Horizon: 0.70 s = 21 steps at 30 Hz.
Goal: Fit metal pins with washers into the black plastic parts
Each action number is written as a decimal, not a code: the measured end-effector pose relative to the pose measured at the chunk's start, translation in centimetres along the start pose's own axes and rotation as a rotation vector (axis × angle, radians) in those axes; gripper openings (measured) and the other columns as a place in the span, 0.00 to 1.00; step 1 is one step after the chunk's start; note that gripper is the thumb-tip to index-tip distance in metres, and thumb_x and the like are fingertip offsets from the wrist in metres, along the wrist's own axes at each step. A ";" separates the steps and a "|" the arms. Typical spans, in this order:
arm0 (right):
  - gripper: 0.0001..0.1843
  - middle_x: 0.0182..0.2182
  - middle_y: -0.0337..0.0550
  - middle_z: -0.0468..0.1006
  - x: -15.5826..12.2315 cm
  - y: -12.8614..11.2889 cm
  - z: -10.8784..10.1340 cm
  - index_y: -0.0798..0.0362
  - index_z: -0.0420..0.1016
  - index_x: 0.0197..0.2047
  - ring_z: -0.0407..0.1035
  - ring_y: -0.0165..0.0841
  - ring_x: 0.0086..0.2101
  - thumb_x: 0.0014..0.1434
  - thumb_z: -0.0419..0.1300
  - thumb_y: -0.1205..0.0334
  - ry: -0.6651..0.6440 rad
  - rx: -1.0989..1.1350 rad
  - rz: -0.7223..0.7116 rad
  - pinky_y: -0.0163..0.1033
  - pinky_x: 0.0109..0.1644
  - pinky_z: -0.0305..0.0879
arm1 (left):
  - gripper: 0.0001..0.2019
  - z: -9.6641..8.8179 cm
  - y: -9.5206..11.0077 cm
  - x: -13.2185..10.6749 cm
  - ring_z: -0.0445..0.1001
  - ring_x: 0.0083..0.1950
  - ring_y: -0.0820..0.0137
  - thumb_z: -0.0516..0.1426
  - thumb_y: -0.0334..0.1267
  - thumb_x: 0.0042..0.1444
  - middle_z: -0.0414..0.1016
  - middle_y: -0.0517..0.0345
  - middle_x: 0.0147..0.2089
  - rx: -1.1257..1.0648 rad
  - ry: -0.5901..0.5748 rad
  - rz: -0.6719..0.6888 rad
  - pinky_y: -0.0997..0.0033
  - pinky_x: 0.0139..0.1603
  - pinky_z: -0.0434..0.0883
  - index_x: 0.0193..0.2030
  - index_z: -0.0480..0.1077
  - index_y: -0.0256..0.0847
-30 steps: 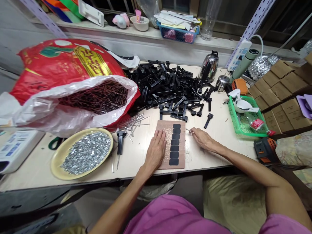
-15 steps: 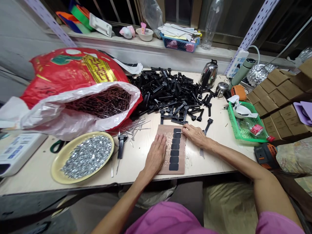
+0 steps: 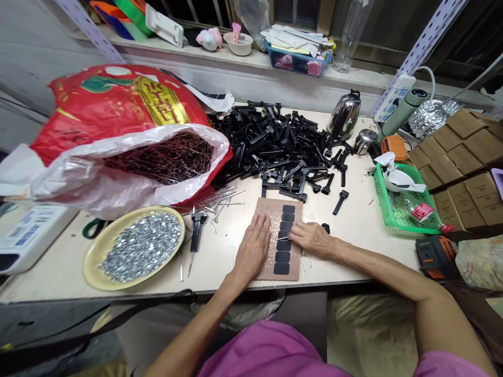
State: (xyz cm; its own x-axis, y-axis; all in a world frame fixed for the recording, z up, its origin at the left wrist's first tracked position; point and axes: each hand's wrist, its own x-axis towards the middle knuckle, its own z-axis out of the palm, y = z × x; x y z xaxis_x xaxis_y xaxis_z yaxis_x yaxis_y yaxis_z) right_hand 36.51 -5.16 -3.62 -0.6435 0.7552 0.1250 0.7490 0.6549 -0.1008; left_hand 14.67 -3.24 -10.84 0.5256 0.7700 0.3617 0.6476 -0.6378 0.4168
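Tabletop (image 3: pixel 361 225) carries a large heap of black plastic parts (image 3: pixel 275 141) and a sack of nails (image 3: pixel 118 104).
Right-hand fingers (image 3: pixel 298 235) pinch a nail (image 3: pixel 282 239) over black pads (image 3: pixel 282 268) on a wooden board (image 3: pixel 294 267); left hand (image 3: pixel 253 246) lies flat, open.

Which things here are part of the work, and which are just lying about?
Part of the work: left hand, right hand, thin metal pin, wooden board, black pads.

Lying about: steel kettle, green plastic basket, cardboard boxes.
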 end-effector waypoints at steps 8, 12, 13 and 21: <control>0.11 0.23 0.35 0.67 -4.0 -11.3 -2.7 0.53 0.66 0.31 0.62 0.25 0.23 0.63 0.53 0.56 -0.349 1.398 0.639 0.30 0.24 0.58 | 0.23 -0.6 0.4 0.5 0.49 0.72 0.58 0.39 0.38 0.66 0.60 0.40 0.67 -0.029 -0.084 -0.085 0.47 0.66 0.58 0.64 0.58 0.33; 0.11 0.22 0.32 0.67 -4.1 -15.4 2.6 0.55 0.64 0.29 0.56 0.20 0.16 0.58 0.58 0.59 -0.734 1.984 1.288 0.26 0.18 0.51 | 0.23 -0.9 0.7 0.8 0.50 0.71 0.58 0.39 0.38 0.66 0.60 0.39 0.67 -0.027 -0.103 -0.102 0.48 0.66 0.59 0.63 0.59 0.31; 0.12 0.22 0.34 0.68 -3.5 -15.8 4.1 0.55 0.64 0.28 0.59 0.20 0.17 0.60 0.57 0.58 -0.741 2.040 1.406 0.26 0.20 0.55 | 0.23 -1.0 0.8 0.9 0.50 0.71 0.58 0.39 0.38 0.66 0.60 0.39 0.67 -0.026 -0.104 -0.104 0.49 0.66 0.59 0.63 0.59 0.31; 0.21 0.32 0.48 0.77 -0.6 -16.1 6.6 0.57 0.67 0.38 0.74 0.29 0.31 0.59 0.57 0.45 -0.531 2.354 1.313 0.33 0.38 0.69 | 0.22 -1.2 1.0 0.9 0.58 0.68 0.59 0.40 0.37 0.66 0.65 0.39 0.64 -0.113 0.006 -0.120 0.50 0.63 0.65 0.60 0.64 0.34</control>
State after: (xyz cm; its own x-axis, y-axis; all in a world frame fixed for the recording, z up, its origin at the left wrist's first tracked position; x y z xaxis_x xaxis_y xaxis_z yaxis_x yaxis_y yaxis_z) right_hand 23.83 -16.01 -8.55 -0.5518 0.3055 -0.7760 -0.3385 -0.9324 -0.1264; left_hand 15.13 -3.21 -9.05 0.4447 0.8407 0.3088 0.6388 -0.5394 0.5486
